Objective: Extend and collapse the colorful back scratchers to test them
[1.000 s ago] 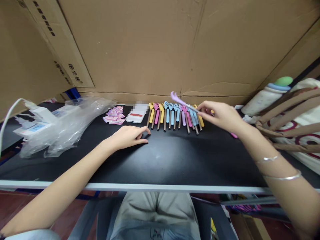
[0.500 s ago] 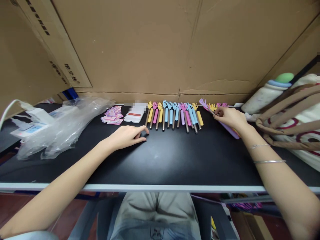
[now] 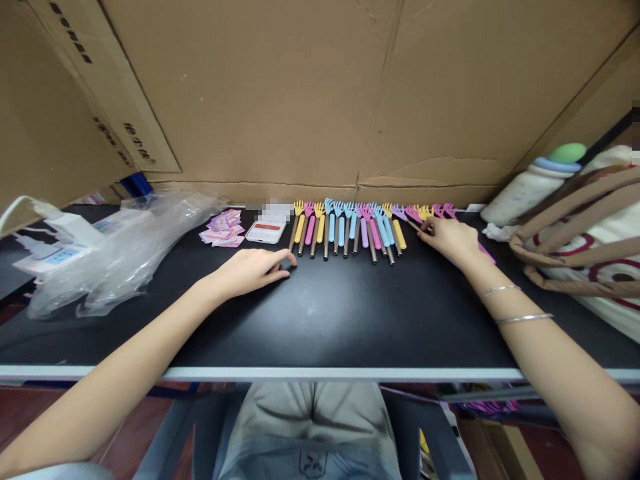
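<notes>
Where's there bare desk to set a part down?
Free: black desktop between the bare left hand and bare right hand, to its pale front edge. Crowded: back, a row of multicoloured claw-headed tools; left, crumpled clear plastic; right, white fabric bag with brown straps.

Your arms (image 3: 130, 360) extend over the desk (image 3: 320, 333): left hand (image 3: 250, 270) loosely curled left of its centre, right hand (image 3: 450, 240) pinching at its back right.
</notes>
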`<state>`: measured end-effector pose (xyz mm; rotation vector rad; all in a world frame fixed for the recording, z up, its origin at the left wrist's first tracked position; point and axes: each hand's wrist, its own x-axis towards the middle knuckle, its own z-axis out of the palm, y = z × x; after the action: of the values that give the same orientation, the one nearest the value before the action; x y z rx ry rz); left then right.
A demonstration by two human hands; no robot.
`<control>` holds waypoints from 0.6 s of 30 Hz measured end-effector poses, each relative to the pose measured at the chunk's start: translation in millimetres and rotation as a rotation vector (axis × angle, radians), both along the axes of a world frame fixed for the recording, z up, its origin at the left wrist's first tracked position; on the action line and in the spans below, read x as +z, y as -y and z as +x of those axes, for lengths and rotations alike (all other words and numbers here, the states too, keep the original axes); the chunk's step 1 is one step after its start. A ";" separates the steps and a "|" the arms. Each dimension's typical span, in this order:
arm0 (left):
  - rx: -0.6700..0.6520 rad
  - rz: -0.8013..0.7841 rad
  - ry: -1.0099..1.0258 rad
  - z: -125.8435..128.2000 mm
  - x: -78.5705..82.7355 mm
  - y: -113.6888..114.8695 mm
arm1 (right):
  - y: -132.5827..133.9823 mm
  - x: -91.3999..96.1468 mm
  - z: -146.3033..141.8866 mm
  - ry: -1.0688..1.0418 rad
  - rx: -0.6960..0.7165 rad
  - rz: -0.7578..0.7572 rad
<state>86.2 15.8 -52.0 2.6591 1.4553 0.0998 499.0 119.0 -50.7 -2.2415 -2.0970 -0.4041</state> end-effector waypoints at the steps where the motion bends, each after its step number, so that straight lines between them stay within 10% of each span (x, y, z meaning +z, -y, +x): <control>1: 0.001 -0.001 -0.001 0.2 0.2 0.2 | -0.1 -0.7 0.0 0.003 0.002 0.011; 18: 0.029 -0.010 -0.009 2.1 1.3 2.3 | -2.8 -4.3 4.3 -0.042 -0.026 0.037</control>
<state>88.3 13.6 -50.6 2.6345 1.4937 0.0838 503.3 121.9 -55.0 -2.2386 -2.0256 -0.3904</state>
